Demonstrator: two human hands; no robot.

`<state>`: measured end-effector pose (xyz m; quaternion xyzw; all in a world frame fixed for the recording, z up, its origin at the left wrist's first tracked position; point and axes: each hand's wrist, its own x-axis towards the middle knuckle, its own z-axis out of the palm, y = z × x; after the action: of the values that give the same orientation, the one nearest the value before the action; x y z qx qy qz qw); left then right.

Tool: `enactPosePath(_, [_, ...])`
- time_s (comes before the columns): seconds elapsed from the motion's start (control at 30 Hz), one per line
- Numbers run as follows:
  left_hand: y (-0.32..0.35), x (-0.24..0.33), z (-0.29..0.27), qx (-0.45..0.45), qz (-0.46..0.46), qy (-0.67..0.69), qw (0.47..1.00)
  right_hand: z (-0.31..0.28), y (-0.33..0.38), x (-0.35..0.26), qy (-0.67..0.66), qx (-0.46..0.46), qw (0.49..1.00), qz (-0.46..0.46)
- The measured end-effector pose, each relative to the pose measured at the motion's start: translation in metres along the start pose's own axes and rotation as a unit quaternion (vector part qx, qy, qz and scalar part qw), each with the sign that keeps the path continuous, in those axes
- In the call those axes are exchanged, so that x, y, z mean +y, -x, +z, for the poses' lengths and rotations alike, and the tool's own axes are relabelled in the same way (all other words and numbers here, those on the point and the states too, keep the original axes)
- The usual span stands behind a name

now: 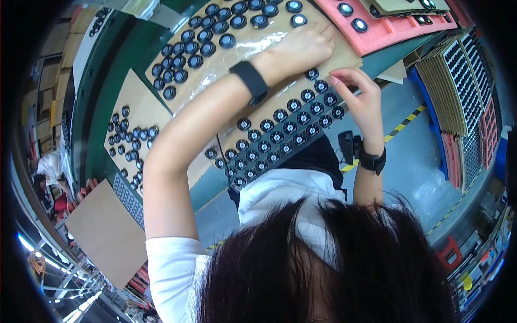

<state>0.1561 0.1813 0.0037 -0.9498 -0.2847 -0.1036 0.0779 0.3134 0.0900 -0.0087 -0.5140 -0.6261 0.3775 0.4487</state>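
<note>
My left hand [308,47], with a black wristband, reaches across the brown board [344,54], back of the hand up. Its fingers bend downward and their tips are hidden. My right hand [365,97] hovers at the right end of the rows, thumb and forefinger a little apart, with nothing visible between them. Nearest to it are small round black parts with silver centres [329,99], lined up in rows along a dark grey strip [283,132] and the board's near edge. Larger round black parts with shiny domed middles [207,48] stand in groups farther back.
A pink foam tray [371,40] with a few round parts sits at the far right. More black parts cover a board [126,137] at left. Stacked trays [441,86] stand on the right. Yellow-black tape [406,124] marks the floor. A brown sheet [105,231] lies lower left.
</note>
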Motion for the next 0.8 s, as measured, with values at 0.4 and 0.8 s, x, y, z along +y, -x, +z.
enactPosePath(0.4, [0.008,-0.011,0.019,0.130,-0.014,-0.126,0.983,-0.003,-0.031,0.005,0.136,-0.162,0.973,-0.089])
enactPosePath(0.8, [0.113,0.001,-0.069,-0.268,-0.351,0.113,0.890,0.006,-0.077,0.006,0.176,-0.316,0.918,-0.161])
